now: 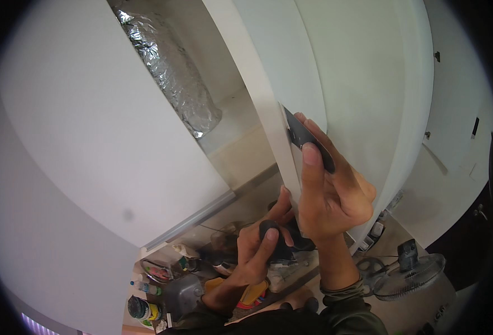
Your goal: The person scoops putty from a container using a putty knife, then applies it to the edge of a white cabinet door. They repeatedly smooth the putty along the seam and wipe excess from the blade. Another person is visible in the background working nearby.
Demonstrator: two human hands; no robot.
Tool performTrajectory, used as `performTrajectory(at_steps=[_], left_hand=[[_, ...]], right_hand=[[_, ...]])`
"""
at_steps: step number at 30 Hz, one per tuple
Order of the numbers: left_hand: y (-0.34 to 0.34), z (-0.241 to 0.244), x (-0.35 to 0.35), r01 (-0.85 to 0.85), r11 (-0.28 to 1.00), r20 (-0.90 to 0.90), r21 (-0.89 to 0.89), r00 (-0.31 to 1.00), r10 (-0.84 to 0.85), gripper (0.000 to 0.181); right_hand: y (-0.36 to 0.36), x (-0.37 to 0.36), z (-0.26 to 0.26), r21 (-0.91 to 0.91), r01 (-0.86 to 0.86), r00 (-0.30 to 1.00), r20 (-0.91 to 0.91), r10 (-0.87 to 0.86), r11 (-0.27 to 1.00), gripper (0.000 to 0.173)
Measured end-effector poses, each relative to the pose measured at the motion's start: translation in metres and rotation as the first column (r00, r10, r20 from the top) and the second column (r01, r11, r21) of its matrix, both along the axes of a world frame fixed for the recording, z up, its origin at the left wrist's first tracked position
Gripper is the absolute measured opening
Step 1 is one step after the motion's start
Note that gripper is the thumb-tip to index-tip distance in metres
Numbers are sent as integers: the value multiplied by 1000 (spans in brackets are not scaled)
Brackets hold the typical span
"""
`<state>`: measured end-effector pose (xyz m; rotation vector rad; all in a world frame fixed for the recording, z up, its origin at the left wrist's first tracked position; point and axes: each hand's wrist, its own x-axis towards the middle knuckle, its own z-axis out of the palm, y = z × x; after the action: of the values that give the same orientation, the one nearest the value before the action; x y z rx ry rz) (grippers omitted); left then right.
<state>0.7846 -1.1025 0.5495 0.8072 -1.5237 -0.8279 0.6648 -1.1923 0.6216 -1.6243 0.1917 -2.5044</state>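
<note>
My right hand point(334, 201) pinches a thin dark flat scraper blade point(309, 138) between thumb and fingers. The blade's far edge rests against the narrow front edge of a white cabinet panel point(267, 96), with a little pale material along the contact. Lower down, my left hand point(254, 251) grips a black tool point(269, 230), its thumb on the rounded end. The fingers hide much of this tool, so its kind is unclear. My left fingertips are close to the panel's lower end.
A foil-wrapped duct point(179, 79) lies inside the open cabinet, beside a white door point(104, 125). Below are a sink point(181, 293), a plastic bottle point(146, 287), a lidded tub point(139, 307), and a yellow tray point(254, 293). A fan point(412, 278) stands at right.
</note>
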Motion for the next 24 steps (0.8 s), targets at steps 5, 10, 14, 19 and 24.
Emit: performTrajectory(at_steps=[5,10,14,19,24], left_hand=[[-1,4,-3,-2,1000,32,3,999,1,48],[-3,4,0,17,1000,66,-23,998,-16,50],[-4,2,1,27,999,54,-22,998,-26,51],[-4,4,2,39,999,32,-19,999,-39,49],[-2,8,1,16,1000,60,-8,998,-16,50]], right_hand=[[1,1,1,-13,87,996,9,-86,996,21],[-2,5,4,-57,199,980,36,-198,978,22],[10,4,3,39,191,981,-32,-190,981,20],[3,9,6,-66,304,953,9,-304,950,22],[17,10,6,67,365,929,-85,-359,929,19]])
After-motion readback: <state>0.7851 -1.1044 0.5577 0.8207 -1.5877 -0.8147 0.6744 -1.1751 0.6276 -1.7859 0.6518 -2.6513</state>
